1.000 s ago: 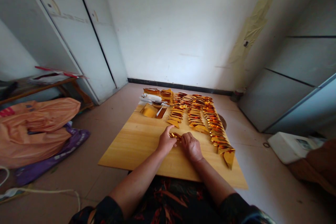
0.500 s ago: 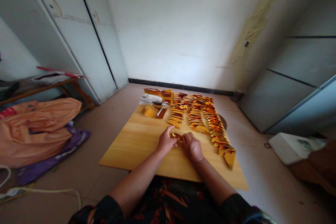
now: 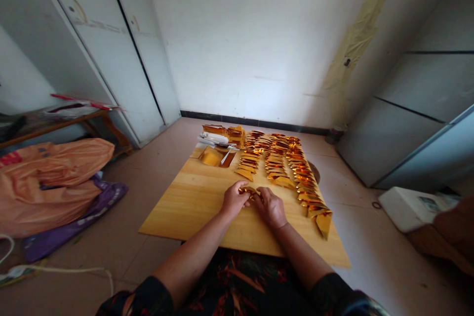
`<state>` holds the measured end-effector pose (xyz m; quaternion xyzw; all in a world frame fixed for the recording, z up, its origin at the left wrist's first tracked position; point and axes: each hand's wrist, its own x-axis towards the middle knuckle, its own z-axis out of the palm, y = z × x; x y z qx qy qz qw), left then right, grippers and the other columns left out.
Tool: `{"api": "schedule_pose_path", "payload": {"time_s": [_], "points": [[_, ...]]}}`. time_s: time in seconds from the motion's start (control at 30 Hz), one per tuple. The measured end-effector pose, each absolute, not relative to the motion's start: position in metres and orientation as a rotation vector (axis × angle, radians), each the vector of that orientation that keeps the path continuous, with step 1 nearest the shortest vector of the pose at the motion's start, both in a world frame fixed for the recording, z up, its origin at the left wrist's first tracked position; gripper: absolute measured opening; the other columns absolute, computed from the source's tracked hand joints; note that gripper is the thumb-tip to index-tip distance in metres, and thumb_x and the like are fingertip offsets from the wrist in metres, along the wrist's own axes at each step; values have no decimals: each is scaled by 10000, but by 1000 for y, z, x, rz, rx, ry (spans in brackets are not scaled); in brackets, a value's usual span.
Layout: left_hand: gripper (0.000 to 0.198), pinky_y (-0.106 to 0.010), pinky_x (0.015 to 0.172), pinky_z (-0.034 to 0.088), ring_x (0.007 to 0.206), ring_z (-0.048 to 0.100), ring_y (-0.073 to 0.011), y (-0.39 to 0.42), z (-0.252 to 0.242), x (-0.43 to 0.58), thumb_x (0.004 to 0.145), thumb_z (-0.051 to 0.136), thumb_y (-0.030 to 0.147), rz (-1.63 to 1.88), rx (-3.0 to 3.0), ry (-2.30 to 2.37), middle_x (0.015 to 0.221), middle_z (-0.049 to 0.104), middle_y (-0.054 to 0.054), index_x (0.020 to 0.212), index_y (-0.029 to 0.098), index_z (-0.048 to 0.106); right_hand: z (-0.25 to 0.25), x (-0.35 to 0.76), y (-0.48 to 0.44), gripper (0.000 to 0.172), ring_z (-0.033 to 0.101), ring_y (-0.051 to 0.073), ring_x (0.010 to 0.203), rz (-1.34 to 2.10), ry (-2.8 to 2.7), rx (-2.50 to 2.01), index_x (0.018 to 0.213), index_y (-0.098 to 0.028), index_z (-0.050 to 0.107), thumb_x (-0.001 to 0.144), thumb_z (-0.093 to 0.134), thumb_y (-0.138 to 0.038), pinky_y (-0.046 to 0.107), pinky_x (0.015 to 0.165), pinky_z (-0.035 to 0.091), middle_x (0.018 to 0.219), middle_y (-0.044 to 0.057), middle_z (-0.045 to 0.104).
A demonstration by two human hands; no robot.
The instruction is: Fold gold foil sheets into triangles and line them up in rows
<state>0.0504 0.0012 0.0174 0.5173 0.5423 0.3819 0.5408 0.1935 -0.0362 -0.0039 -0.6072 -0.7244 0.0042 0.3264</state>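
Between my hands, low over the wooden board point(image 3: 192, 202), is a small piece of shiny gold foil paper point(image 3: 249, 190). My left hand point(image 3: 234, 199) grips its left end between thumb and fingers. My right hand point(image 3: 271, 207) pinches the right end, its fingertips partly hidden. Rows of folded gold pieces point(image 3: 306, 185) stand packed along the right and back of the board. Behind my left hand lies a flat gold sheet stack point(image 3: 212, 156), with thin white strips point(image 3: 226, 157) beside it.
A white bundle point(image 3: 213, 138) and more gold stacks point(image 3: 236, 134) lie at the board's back left. Orange point(image 3: 55, 182) and purple bags point(image 3: 77, 217) are on the left; a white box point(image 3: 411, 210) stands on the right.
The foil piece between my hands now looks more curved. My left thumb has come down onto it, and my right fingers have shifted slightly inward.
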Motion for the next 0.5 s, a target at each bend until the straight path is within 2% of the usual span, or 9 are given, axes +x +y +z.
{"api": "schedule_pose_path", "payload": {"time_s": [0.27, 0.5], "points": [[447, -130, 398, 423, 401, 550, -46, -2, 16, 52, 697, 617, 57, 891, 1291, 1300, 651, 628, 43, 1134, 148, 590, -1, 192, -36, 226, 592, 109, 635, -26, -1959, -1613, 838, -187, 616, 935, 439, -290, 185, 571, 350, 763, 35, 650], [482, -128, 388, 417, 383, 537, -42, -1, 16, 52, 689, 594, 28, 889, 1288, 1306, 631, 609, 52, 1159, 133, 577, -3, 192, -36, 222, 584, 100, 610, -44, -1949, -1617, 804, -184, 606, 929, 435, -250, 185, 557, 333, 739, 24, 640]]}}
